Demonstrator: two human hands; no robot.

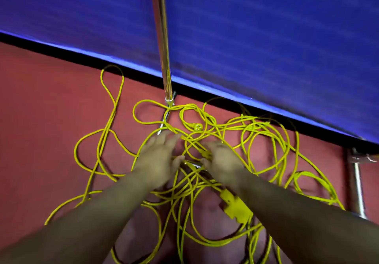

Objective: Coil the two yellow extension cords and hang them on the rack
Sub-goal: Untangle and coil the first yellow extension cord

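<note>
Forearms reach in from the lower edge, with both hands over the middle of the tangle. Yellow cords (pixel 188 106) lie uncoiled in loose loops on the red floor (pixel 41 109), under and around both hands. Left hand (pixel 159 161): fingers stretched forward and spread above the strands. Rack pole (pixel 163 48): upright, beyond the hands, against the blue wall (pixel 266 37). Right hand (pixel 222 162): blurred, fingers bent at a strand; grip cannot be told. Socket block (pixel 235 206): beside the right wrist. Rack foot (pixel 359 189): far right.

We stretch both bare arms (pixel 96 218) forward, hands close together. Our left hand (pixel 159 161) shows straight fingers; our right hand (pixel 222 162) is too blurred to read.
</note>
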